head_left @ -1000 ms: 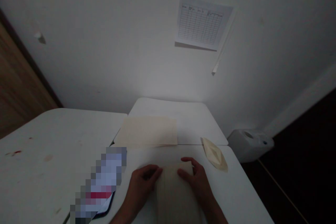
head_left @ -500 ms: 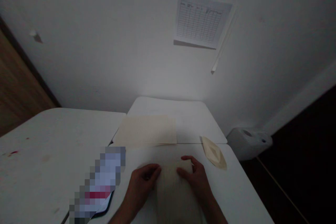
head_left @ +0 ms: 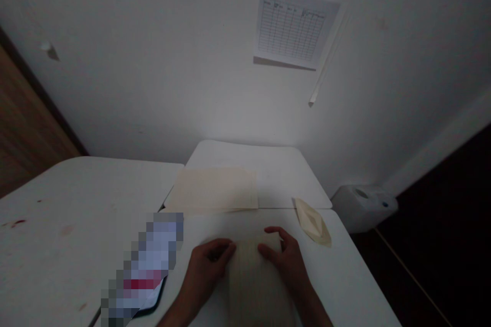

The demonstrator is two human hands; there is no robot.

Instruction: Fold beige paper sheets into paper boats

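Note:
A sheet of lined paper (head_left: 257, 286) lies lengthwise before me on the white table, its near end cut off by the lower edge of the view. My left hand (head_left: 209, 265) pinches its far left corner between thumb and fingers. At the far right corner, my right hand (head_left: 286, 260) grips the paper, thumb on top and fingers curled round the edge. Just beyond the right hand rests a folded paper boat (head_left: 313, 222). Farther back, to the left, lie flat cream paper sheets (head_left: 215, 189).
A phone (head_left: 151, 260) with a blurred-out screen lies left of my left hand. The white table (head_left: 284, 176) meets a wall carrying a printed chart (head_left: 293, 28). Beyond the table's right edge stands a whitish plastic container (head_left: 360, 209). Another white tabletop (head_left: 95, 204) adjoins on the left.
Both hands keep the same hold on the lined paper. Only the head view has shifted very slightly.

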